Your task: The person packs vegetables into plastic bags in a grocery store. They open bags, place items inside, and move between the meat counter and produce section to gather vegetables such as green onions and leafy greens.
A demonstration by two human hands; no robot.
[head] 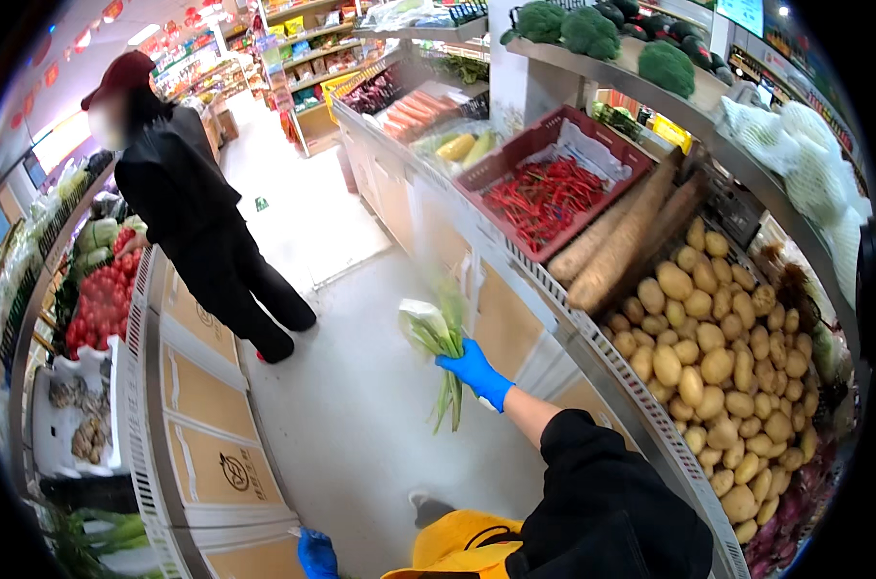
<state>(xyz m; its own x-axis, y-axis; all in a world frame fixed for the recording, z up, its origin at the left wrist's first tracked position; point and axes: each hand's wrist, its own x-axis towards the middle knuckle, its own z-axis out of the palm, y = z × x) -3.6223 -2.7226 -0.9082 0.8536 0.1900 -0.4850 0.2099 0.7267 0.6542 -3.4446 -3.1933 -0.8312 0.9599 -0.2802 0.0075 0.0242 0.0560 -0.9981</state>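
My right hand, in a blue glove, is closed around a bunch of long green leafy vegetables and holds it out over the aisle floor. A whitish wrap lies around part of the bunch, and loose green ends hang below my fist. At the bottom edge is my left hand, also gloved in blue, beside the cabinet front on the left. A small pale bit shows by its fingertips; whether it grips anything is unclear. My yellow apron shows below.
To the right, a produce stand holds potatoes, long brown roots and a red crate of chilies. Broccoli sits on the shelf above. A person in dark clothes stands at the left stand, near red bagged produce and a white foam box.
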